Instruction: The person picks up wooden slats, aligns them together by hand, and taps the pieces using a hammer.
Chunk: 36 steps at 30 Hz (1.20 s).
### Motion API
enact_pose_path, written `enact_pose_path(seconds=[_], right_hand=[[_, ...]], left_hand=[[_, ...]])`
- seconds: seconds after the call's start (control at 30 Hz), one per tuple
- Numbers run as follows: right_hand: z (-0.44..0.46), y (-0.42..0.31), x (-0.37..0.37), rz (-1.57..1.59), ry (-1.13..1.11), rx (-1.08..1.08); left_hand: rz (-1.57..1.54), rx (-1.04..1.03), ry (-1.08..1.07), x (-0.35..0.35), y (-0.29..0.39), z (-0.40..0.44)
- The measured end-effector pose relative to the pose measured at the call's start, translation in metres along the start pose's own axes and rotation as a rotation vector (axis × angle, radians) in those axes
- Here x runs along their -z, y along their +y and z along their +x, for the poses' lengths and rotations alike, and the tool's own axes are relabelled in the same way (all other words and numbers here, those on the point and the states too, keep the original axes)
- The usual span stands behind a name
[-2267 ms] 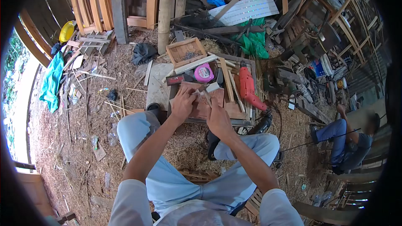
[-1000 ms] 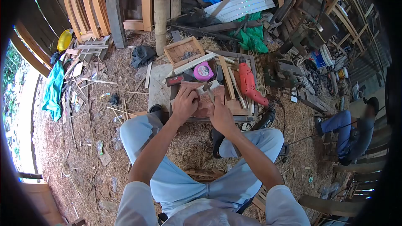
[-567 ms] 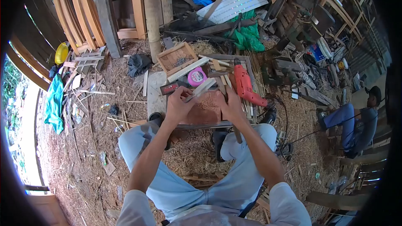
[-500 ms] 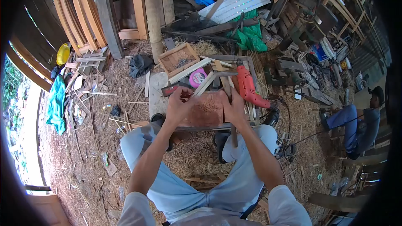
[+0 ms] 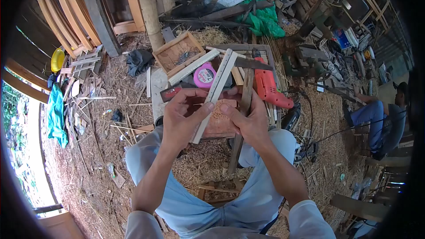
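Observation:
My left hand [image 5: 183, 115] is closed round a pale wooden strip [image 5: 221, 75] with a row of dark dots along it. The strip slants up and away over the workbench. My right hand [image 5: 253, 117] is wrapped round the wooden handle of a hammer [image 5: 245, 95]. Its dark metal head points away from me, and the handle's end hangs down past the bench edge. The right thumb and fingertips come together near the strip; whether they also pinch something small I cannot tell. Below both hands lies a reddish-brown wooden block [image 5: 217, 128].
On the low bench sit a pink tape measure [image 5: 205, 75], a red power drill [image 5: 267, 84], and a shallow wooden box [image 5: 177, 55] with nails. Another pale strip [image 5: 192, 67] lies against the box. At right sits another person [image 5: 383, 119]. Wood shavings [image 5: 106, 150] cover the floor.
The strip in my left hand has been raised and turned steeper, nearer to me. The hammer has tilted, its head now farther right. The view has shifted slightly.

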State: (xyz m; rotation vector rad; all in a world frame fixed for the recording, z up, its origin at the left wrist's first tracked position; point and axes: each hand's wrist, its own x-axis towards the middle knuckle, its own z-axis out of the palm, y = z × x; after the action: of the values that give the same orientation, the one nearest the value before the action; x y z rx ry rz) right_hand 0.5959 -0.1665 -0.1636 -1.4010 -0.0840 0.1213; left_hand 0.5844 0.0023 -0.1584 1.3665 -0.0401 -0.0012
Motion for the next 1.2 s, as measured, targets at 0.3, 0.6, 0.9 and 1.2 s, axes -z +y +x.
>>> enact_pose_path(seconds=[0.3, 0.6, 0.9, 1.2], right_hand=[[-0.002, -0.005, -0.005, 0.116, -0.042, 0.032], [-0.003, -0.01, -0.009, 0.126, -0.054, -0.01], [-0.002, -0.005, -0.011, 0.069, -0.044, -0.017], [0.001, -0.013, -0.011, 0.328, -0.174, -0.19]], left_hand=[[-0.038, -0.125, -0.003, -0.002, -0.001, -0.004], [-0.029, -0.104, -0.019, -0.004, 0.002, -0.009], [-0.031, -0.185, 0.141, -0.018, -0.007, -0.015], [-0.025, -0.28, 0.159, -0.02, -0.012, -0.015]])
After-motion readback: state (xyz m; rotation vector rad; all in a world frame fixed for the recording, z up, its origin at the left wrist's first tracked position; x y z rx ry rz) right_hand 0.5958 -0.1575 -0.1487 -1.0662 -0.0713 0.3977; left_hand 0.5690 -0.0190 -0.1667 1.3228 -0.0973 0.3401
